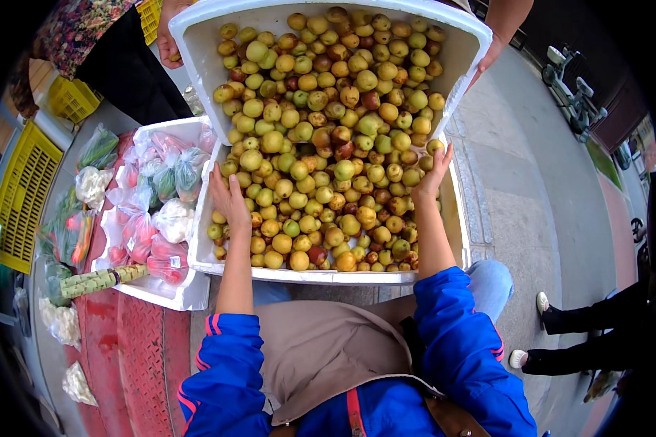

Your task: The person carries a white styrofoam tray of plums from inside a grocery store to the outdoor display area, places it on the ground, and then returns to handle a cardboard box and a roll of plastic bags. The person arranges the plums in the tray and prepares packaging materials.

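A white foam box filled with green-yellow and brown jujubes stands in front of me. Over its far side leans a second white foam box, tilted toward me, its jujubes running down into the nearer one. My left hand rests at the left side of the fruit, fingers stretched out and palm inward. Opposite it, my right hand is at the right side, fingers extended by the corner of the tilted box. Neither hand grips anything. Another person's hands are at the tilted box's sides.
On the left, another foam box holds bagged red produce and greens. Bagged vegetables lie beside it, near a yellow crate. Red metal plating lies below. At right stands a person in black trousers; scooters are farther off.
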A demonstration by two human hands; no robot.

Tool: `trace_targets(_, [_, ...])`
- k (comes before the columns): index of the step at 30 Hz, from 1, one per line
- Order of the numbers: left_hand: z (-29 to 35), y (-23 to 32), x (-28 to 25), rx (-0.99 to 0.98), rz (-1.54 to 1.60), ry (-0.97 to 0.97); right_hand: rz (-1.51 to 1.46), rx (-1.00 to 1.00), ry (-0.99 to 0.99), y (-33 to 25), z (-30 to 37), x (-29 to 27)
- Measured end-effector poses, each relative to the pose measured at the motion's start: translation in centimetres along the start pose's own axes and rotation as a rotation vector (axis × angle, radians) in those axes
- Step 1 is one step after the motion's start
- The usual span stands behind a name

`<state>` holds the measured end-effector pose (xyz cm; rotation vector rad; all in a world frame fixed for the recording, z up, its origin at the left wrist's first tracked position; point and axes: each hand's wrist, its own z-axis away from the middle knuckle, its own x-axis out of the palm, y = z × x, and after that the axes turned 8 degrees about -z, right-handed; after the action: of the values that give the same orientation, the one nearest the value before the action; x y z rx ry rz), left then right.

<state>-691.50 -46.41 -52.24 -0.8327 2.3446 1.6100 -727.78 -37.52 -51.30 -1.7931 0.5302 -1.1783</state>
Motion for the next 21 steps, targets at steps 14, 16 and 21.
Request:
trace_targets(14, [5.7, 4.8, 1.9, 0.17, -0.43, -0.228, 0.654, -0.082, 0.174, -0.5, 4.8, 0.2])
trace_targets(16, [5.6, 5.2, 2.4, 0.199, -0.404, -0.193, 0.737, -0.088, 0.184, -1.0, 4.3, 0.3])
trace_targets(21, [5.5, 5.2, 2.7, 0.191, -0.391, -0.145, 0.693, -0.096, 0.226, -0.8, 3.7, -0.1])
